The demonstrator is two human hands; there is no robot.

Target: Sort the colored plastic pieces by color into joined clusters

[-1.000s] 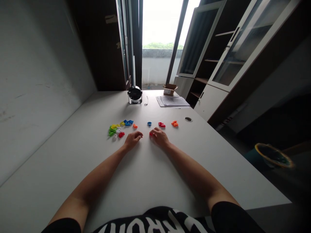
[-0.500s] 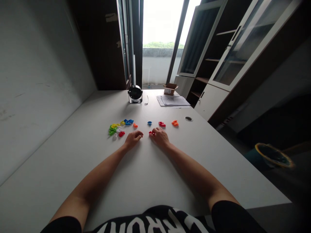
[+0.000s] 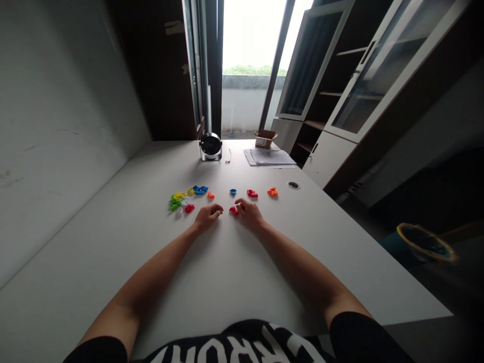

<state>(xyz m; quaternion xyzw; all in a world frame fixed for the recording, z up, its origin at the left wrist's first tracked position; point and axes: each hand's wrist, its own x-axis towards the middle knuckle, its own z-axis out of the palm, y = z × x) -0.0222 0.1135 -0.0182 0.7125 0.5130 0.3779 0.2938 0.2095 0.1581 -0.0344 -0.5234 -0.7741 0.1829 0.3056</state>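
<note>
A small red plastic piece lies on the desk at the fingertips of the right hand, which pinches it loosely. The left hand rests just beside it, fingers curled, grasping nothing. Beyond the left hand sits a heap of coloured pieces; beyond the right lie a blue piece, another red piece and an orange piece. The desk is white, under a bright window. Far off, a small open cardboard box stands by papers; its contents can't be seen.

Bare forearms, short black sleeves, black shirt with large white block lettering across the front
</note>
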